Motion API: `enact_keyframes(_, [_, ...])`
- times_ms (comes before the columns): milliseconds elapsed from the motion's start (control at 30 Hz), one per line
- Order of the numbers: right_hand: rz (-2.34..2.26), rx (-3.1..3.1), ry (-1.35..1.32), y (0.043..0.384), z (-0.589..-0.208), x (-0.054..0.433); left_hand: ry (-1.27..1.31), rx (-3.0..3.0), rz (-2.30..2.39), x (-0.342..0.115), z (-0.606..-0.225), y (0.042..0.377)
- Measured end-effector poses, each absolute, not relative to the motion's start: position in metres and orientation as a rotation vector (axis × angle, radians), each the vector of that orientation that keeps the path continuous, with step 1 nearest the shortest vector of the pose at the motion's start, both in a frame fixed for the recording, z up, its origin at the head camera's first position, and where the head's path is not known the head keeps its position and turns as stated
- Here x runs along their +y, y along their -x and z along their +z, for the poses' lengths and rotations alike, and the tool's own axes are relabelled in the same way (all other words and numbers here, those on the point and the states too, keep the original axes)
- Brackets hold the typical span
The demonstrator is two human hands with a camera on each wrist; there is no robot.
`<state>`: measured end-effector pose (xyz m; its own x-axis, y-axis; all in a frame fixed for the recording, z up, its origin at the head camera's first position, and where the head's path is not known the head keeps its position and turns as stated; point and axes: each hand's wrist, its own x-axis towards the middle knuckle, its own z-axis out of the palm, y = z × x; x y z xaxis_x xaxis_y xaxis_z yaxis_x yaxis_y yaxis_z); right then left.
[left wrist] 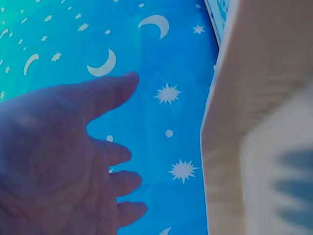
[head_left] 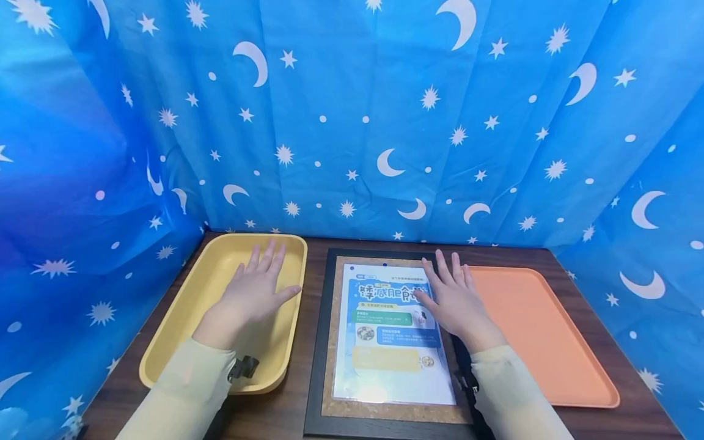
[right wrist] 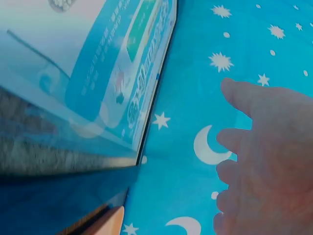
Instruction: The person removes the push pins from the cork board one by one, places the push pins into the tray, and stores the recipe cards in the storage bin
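Note:
My left hand (head_left: pixel 250 299) hovers above the yellow tray (head_left: pixel 187 318), palm down, with its fingers straight and spread. In the left wrist view the same hand (left wrist: pixel 54 156) holds nothing, and the tray's wall (left wrist: pixel 225 147) stands to its right. My right hand (head_left: pixel 456 299) is over the right side of a black-framed cork board (head_left: pixel 330 391), fingers extended and apart. On the board lies a printed sheet (head_left: pixel 396 379) in a clear cover, partly hidden by that hand. The right wrist view shows the right hand (right wrist: pixel 264 161) with nothing in it, beside the sheet (right wrist: pixel 93 73).
An orange tray (head_left: pixel 539 330) lies flat at the right, partly behind my right forearm. All of these stand on a dark wooden table (head_left: pixel 299 354). A blue curtain (head_left: pixel 352 140) with white moons and stars hangs behind the table and at both sides.

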<state>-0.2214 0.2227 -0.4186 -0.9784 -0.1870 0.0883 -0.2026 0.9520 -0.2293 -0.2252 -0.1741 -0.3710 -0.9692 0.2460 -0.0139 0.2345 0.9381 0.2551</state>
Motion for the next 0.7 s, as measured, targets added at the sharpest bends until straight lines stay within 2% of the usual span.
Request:
enact_keyframes(300, [0.361,-3.041,-0.43,0.232,-0.42,0.201,-0.385,3.006,0.522,-0.161,-0.372,0.216])
enact_keyframes(700, [0.307,-3.056,-0.411,0.246,-0.426,0.181,-0.348,2.887,0.66,-0.138,-0.372,0.199])
